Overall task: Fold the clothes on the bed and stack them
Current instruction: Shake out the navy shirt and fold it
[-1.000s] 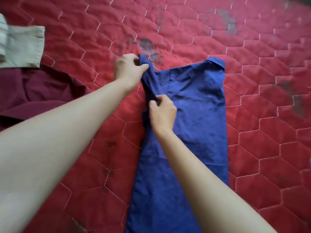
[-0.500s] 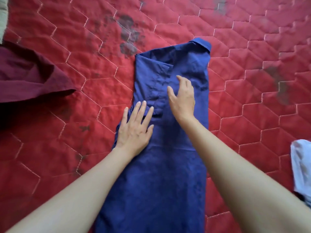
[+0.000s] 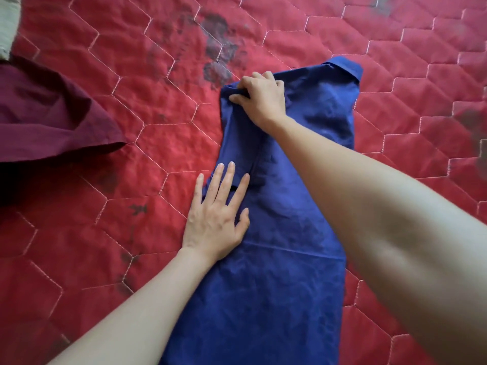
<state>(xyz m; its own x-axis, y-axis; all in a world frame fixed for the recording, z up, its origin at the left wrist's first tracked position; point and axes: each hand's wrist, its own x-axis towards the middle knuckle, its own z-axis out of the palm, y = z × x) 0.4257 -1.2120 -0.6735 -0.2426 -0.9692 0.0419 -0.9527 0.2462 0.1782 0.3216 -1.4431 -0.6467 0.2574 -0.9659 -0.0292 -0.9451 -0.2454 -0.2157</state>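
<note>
A red quilted bed (image 3: 147, 133) carries a long blue shirt (image 3: 266, 291), folded narrow, centre-right. A maroon garment (image 3: 47, 114) lies far left. The left hand (image 3: 214, 219) presses flat, grip released; the right hand (image 3: 262, 97) pinches the shirt's top-left corner.

A red quilted cover (image 3: 137, 83) fills the whole view, stitched in pale thread into large hexagons. Dark grey smudges (image 3: 221, 54) stain it near the top centre, with smaller dark marks lower left and a faded grey patch at the right edge. Soft, even light falls across it, leaving the puckered fabric gently shaded.
</note>
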